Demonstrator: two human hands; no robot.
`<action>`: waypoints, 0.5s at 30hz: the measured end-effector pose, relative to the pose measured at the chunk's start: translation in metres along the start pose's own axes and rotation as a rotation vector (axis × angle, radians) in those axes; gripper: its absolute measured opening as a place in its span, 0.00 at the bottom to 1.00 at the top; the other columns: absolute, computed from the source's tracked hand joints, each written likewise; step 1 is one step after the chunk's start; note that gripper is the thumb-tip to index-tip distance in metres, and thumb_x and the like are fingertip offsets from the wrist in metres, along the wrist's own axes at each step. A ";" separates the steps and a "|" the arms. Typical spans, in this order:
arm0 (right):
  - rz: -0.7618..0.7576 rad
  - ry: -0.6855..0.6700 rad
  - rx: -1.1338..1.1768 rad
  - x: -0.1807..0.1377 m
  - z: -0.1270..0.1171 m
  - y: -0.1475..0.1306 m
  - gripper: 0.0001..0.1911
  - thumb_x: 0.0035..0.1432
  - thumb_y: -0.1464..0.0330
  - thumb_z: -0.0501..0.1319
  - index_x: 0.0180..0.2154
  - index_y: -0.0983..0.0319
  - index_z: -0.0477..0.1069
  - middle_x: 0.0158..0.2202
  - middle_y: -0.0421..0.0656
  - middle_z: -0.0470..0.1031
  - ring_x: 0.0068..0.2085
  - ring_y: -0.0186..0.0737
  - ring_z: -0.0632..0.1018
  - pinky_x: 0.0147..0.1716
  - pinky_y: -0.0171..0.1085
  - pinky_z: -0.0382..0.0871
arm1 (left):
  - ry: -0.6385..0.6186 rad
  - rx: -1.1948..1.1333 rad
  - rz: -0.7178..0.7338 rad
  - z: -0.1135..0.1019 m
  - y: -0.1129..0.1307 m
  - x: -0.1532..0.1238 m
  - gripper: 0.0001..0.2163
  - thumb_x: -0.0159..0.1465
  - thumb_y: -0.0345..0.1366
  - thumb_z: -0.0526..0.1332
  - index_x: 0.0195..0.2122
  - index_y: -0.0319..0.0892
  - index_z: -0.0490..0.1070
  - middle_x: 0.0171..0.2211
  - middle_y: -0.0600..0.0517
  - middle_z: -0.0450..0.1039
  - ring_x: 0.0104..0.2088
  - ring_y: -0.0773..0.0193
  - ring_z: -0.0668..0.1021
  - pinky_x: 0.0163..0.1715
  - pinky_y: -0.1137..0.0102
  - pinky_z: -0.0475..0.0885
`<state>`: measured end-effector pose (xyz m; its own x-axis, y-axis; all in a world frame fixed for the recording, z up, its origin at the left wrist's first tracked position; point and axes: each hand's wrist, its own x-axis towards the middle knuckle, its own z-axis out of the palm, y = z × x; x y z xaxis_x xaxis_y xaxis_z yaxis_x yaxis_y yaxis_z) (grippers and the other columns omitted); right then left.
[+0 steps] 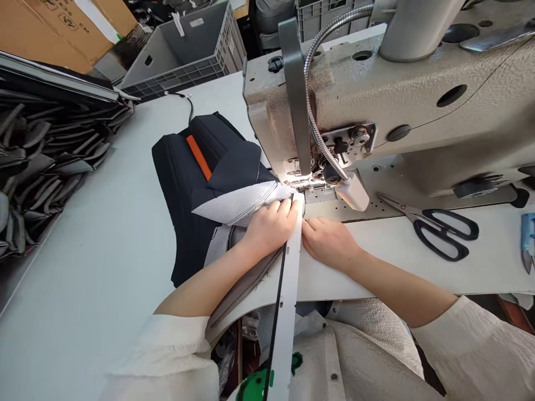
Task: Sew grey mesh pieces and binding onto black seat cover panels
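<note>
My left hand [271, 225] is closed over the grey woven fabric [240, 205], its fingertips near the lit needle area of the sewing machine [309, 181]. A long white strip [289, 295] with a black edge runs from under the presser area down over my lap, between my two hands. My right hand [328, 239] is closed at the right edge of that strip, fingers bent, and its fingertips are partly hidden. Joined with the grey fabric is a black padded piece [179, 178] bearing an orange tab [199, 158], which lies on the table to the left.
Black-handled scissors [438, 225] lie on the right, pointing at the machine. A blue-handled tool [527, 239] sits at the far right edge. Stacked dark pieces [45, 161] fill the left side. Behind the white table [104, 245] stand a grey crate [188, 50] and a cardboard box [62, 33].
</note>
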<state>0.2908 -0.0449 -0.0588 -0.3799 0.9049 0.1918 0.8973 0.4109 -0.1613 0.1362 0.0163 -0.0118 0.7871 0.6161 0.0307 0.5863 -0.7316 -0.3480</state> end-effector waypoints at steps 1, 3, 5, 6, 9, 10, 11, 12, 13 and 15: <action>0.002 0.000 0.003 0.000 0.000 0.000 0.12 0.63 0.72 0.50 0.30 0.64 0.69 0.26 0.42 0.68 0.26 0.36 0.62 0.24 0.38 0.43 | 0.000 0.004 -0.006 0.000 0.000 0.000 0.17 0.68 0.27 0.44 0.55 0.38 0.65 0.36 0.46 0.71 0.33 0.61 0.73 0.26 0.67 0.65; 0.003 -0.003 0.007 0.000 0.000 0.000 0.12 0.63 0.72 0.50 0.30 0.64 0.69 0.26 0.42 0.68 0.25 0.35 0.61 0.24 0.38 0.43 | 0.000 0.008 -0.020 0.001 0.001 0.002 0.17 0.68 0.27 0.45 0.55 0.38 0.64 0.36 0.46 0.71 0.33 0.60 0.73 0.26 0.67 0.65; -0.002 -0.013 0.009 -0.001 0.000 0.001 0.11 0.63 0.72 0.51 0.30 0.64 0.68 0.26 0.43 0.68 0.25 0.35 0.61 0.24 0.38 0.43 | -0.014 0.007 -0.045 0.001 0.002 0.004 0.17 0.67 0.28 0.47 0.56 0.38 0.63 0.37 0.45 0.71 0.35 0.59 0.73 0.26 0.67 0.65; -0.004 -0.019 0.009 -0.001 0.000 0.001 0.11 0.62 0.72 0.51 0.30 0.64 0.68 0.26 0.43 0.68 0.26 0.36 0.62 0.24 0.38 0.43 | -0.026 0.004 -0.060 0.001 0.003 0.005 0.17 0.67 0.28 0.47 0.56 0.37 0.63 0.38 0.45 0.71 0.36 0.58 0.73 0.27 0.66 0.65; -0.008 -0.042 0.016 -0.001 0.000 0.002 0.10 0.62 0.72 0.52 0.30 0.64 0.68 0.26 0.43 0.68 0.26 0.36 0.62 0.24 0.37 0.44 | -0.069 -0.005 -0.088 0.000 0.007 0.008 0.18 0.66 0.31 0.50 0.58 0.37 0.61 0.41 0.42 0.70 0.38 0.55 0.72 0.31 0.65 0.67; -0.006 -0.050 0.020 -0.001 -0.001 0.003 0.10 0.62 0.71 0.52 0.30 0.64 0.68 0.27 0.43 0.68 0.27 0.37 0.63 0.24 0.37 0.44 | -0.077 -0.007 -0.094 0.000 0.008 0.008 0.19 0.66 0.32 0.50 0.58 0.37 0.60 0.42 0.42 0.69 0.38 0.55 0.72 0.32 0.64 0.67; -0.004 -0.058 0.026 -0.001 -0.001 0.003 0.10 0.62 0.71 0.52 0.31 0.64 0.68 0.27 0.43 0.68 0.27 0.37 0.63 0.24 0.37 0.44 | -0.085 -0.008 -0.100 -0.001 0.009 0.008 0.19 0.66 0.32 0.50 0.59 0.37 0.60 0.42 0.42 0.69 0.39 0.54 0.72 0.33 0.64 0.67; 0.001 -0.067 0.033 -0.002 -0.002 0.003 0.09 0.62 0.71 0.52 0.31 0.64 0.69 0.27 0.43 0.68 0.27 0.37 0.64 0.24 0.37 0.45 | -0.094 -0.010 -0.104 -0.002 0.010 0.008 0.20 0.66 0.33 0.50 0.59 0.37 0.59 0.43 0.42 0.69 0.39 0.54 0.72 0.34 0.64 0.67; 0.009 -0.073 0.040 -0.002 -0.003 0.002 0.09 0.62 0.71 0.52 0.32 0.64 0.69 0.27 0.43 0.69 0.27 0.37 0.64 0.24 0.37 0.45 | -0.104 -0.013 -0.106 -0.003 0.010 0.007 0.20 0.66 0.33 0.50 0.59 0.38 0.60 0.43 0.42 0.68 0.40 0.54 0.72 0.34 0.63 0.67; 0.032 -0.078 0.055 -0.002 -0.005 0.001 0.09 0.62 0.71 0.52 0.32 0.64 0.69 0.27 0.43 0.69 0.28 0.37 0.65 0.23 0.37 0.44 | -0.127 -0.023 -0.104 -0.006 0.011 0.007 0.20 0.66 0.33 0.50 0.58 0.37 0.60 0.43 0.42 0.68 0.40 0.54 0.71 0.35 0.63 0.67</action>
<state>0.2938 -0.0471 -0.0544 -0.3691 0.9228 0.1103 0.8966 0.3849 -0.2193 0.1492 0.0114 -0.0098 0.6924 0.7196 -0.0537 0.6685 -0.6677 -0.3275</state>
